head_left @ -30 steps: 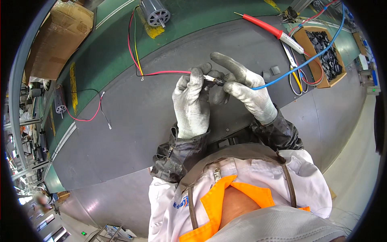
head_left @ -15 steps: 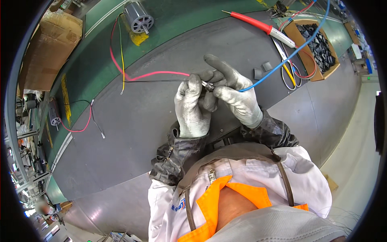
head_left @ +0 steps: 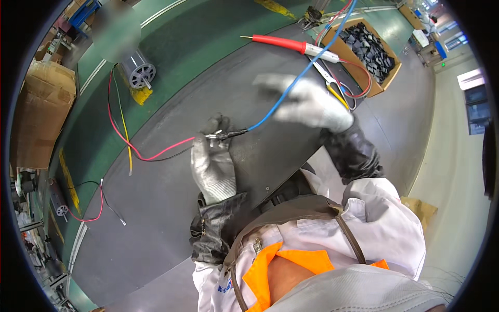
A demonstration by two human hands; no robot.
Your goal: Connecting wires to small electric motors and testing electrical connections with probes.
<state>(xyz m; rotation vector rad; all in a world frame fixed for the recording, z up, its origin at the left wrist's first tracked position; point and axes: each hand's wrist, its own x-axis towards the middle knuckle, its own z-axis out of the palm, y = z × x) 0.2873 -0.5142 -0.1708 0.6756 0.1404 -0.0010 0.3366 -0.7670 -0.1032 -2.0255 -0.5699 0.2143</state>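
Observation:
My gloved left hand (head_left: pixel 213 166) is closed, with the end of a red wire (head_left: pixel 163 152) between thumb and fingers. There the red wire meets a slim metal end with a black sleeve (head_left: pixel 231 134), which leads into a blue cable (head_left: pixel 275 106). That cable arcs up to the far right. The red wire, with a thin black one beside it, runs back to a silver motor (head_left: pixel 136 73). A yellow-green wire (head_left: pixel 125 132) also hangs from that motor, its tip loose. My right hand (head_left: pixel 312 104) is smeared by motion, left of the scissors (head_left: pixel 325 75) and behind the blue cable.
A red probe (head_left: pixel 278 43) lies at the far side of the dark mat (head_left: pixel 156 218). Beyond the scissors stands a cardboard box (head_left: pixel 390 73) of small black pieces. A second motor (head_left: pixel 58 200) with loose wires lies left, near a large carton (head_left: pixel 44 114).
My right hand has come off the wire joint and moved away to the right. My left hand still holds the joint. The whole view has shifted, carrying the bench things leftward.

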